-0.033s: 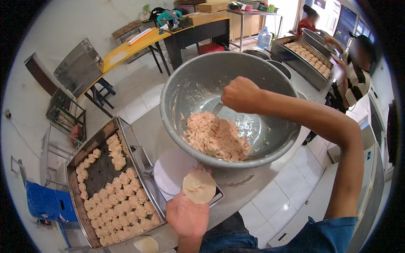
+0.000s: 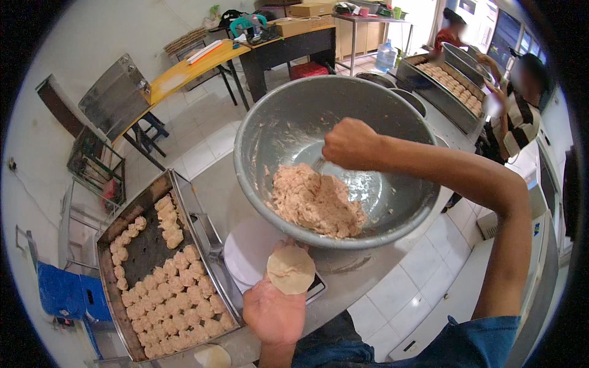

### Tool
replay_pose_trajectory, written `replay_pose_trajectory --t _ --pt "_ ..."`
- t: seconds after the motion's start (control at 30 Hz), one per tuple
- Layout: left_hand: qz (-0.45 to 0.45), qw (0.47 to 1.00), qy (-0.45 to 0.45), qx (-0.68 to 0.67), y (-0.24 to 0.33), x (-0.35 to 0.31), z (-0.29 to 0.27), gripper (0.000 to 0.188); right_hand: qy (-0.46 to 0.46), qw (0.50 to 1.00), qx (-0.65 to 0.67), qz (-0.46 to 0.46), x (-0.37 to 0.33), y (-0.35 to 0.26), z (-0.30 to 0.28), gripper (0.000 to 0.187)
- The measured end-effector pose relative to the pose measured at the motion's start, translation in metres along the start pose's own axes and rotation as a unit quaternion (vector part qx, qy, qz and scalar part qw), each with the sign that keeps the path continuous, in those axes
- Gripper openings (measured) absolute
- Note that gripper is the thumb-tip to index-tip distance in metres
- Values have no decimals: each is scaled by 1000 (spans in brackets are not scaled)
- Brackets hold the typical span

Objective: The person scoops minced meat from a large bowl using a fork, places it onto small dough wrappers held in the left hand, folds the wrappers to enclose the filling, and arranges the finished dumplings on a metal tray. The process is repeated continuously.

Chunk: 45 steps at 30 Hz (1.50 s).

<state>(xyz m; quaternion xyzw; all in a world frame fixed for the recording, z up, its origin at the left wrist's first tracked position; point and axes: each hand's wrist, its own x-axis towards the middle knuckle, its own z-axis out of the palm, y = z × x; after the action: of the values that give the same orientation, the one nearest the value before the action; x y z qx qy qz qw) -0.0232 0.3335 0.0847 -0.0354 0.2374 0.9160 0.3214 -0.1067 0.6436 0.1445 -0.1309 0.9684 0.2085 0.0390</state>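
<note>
My left hand [image 2: 275,313] is turned palm up, with a round, pale dumpling wrapper [image 2: 291,272] lying across its fingers. A small smear of filling sits on the wrapper. Inside a large grey basin [image 2: 276,116], my right hand [image 2: 350,145] is closed around a metal fork [image 2: 318,164]; its tips meet a mound of pinkish minced filling [image 2: 311,205]. Behind my left fingers is a scale with a round white plate [image 2: 245,245]. To the left, a metal tray [image 2: 146,242] holds several rows of filled dumplings [image 2: 172,300].
More round wrappers [image 2: 213,356] lie at the table's near edge, beside the tray. Farther right, another tray of dumplings [image 2: 451,83] stands near two people at work. A yellow table [image 2: 178,76] is at the back left, and a water jug [image 2: 386,56] stands beyond the basin.
My right hand has shifted slightly, and the fork has tipped down into the filling. The wrapper on my left hand is in nearly the same place.
</note>
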Motion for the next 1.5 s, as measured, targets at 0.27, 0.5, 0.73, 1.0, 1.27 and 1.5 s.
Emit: replay_pose_trajectory --t 0.27,0.5,0.73,1.0,1.27,1.5 --pt "4 999 -16 -45 -3 10 -12 80 19 993 114 -13 8 9 -13 35" --pt "8 999 -11 -39 1 13 -9 80 8 992 124 5 15 -4 -19 33" --pt "-17 994 -35 -97 4 11 -12 79 -43 900 418 -114 -25 -9 -56 38" --pt "10 993 -66 -93 23 -17 -11 78 -11 890 456 -8 -82 -31 -143 39" --pt "-7 993 -47 -108 31 -46 -5 75 -1 967 248 -57 -89 -135 -182 33" --pt "-1 981 65 -184 18 -78 -45 62 -49 991 125 -27 -84 -174 -188 36"
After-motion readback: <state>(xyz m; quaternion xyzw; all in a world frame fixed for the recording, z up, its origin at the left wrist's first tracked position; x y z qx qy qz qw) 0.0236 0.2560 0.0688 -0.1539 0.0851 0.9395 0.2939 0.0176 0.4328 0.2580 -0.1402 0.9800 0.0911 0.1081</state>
